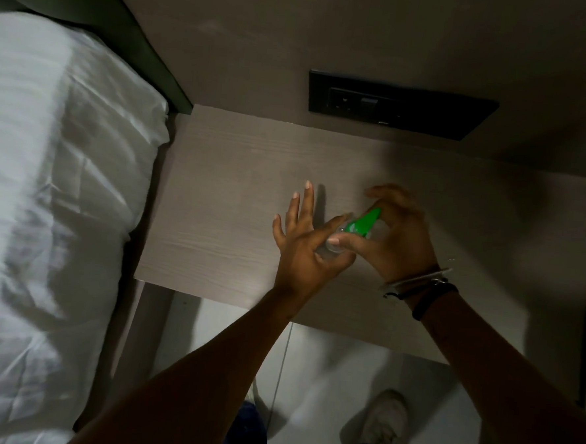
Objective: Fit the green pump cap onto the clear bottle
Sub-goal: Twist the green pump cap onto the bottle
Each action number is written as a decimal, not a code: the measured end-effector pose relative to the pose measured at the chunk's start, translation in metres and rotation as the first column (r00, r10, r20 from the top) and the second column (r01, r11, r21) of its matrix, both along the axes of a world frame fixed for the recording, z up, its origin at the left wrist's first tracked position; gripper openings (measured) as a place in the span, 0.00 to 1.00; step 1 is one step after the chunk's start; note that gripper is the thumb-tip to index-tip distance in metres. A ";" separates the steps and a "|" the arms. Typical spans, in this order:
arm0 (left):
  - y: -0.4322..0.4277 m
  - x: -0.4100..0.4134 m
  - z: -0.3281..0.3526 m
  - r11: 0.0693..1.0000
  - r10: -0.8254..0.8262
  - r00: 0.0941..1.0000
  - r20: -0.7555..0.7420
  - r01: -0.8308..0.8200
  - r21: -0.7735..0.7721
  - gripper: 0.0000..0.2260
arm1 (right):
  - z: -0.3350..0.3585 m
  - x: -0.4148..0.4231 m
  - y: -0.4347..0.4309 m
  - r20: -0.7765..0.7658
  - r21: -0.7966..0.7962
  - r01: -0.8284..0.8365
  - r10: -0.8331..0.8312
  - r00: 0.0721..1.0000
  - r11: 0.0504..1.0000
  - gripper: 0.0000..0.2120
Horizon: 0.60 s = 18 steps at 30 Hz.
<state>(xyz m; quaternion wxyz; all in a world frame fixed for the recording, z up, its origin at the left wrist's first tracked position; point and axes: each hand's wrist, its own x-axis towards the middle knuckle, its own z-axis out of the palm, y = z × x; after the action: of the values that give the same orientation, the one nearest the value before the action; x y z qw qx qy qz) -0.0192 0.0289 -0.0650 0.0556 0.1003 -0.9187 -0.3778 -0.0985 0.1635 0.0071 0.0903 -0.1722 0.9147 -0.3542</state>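
Over the pale wood-grain bedside table (217, 196), the left hand (303, 253), outer fingers spread, pinches the small clear plastic bottle (334, 246); the right hand (397, 235) pinches the bright green plastic pump cap (363, 222) at the bottle's top, nozzle pointing up-right.

Cap (362, 222) atop bottle (334, 248), btwn hands.

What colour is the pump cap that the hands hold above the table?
Bright green; the pump cap shows clearly in the head view, the only view.
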 end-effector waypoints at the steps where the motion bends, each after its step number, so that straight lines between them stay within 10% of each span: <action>1: 0.000 0.000 0.000 1.000 0.009 1.000 0.009 -0.009 -0.010 0.22 | 0.001 0.000 -0.003 -0.012 0.052 0.001 -0.001 1.000 0.999 0.36; 8: 0.001 -0.001 -0.004 1.000 0.012 1.000 -0.016 -0.012 -0.003 0.20 | -0.001 0.008 0.004 -0.005 -0.036 -0.088 0.087 0.996 0.996 0.18; 14: 0.002 0.000 0.001 0.999 0.035 0.999 0.000 -0.035 -0.013 0.23 | 0.000 0.015 -0.009 -0.069 0.156 0.077 -0.067 0.995 0.985 0.39; 18: 0.000 -0.002 0.001 0.999 0.019 1.000 -0.023 -0.018 0.026 0.24 | -0.003 0.014 -0.002 -0.006 0.019 -0.014 0.014 1.000 1.000 0.21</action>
<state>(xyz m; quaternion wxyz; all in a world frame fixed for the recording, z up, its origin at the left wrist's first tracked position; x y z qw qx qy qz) -0.0209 0.0293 -0.0636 0.0685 0.1052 -0.9121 -0.3904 -0.0848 0.1611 0.0044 0.0915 -0.1786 0.9170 -0.3446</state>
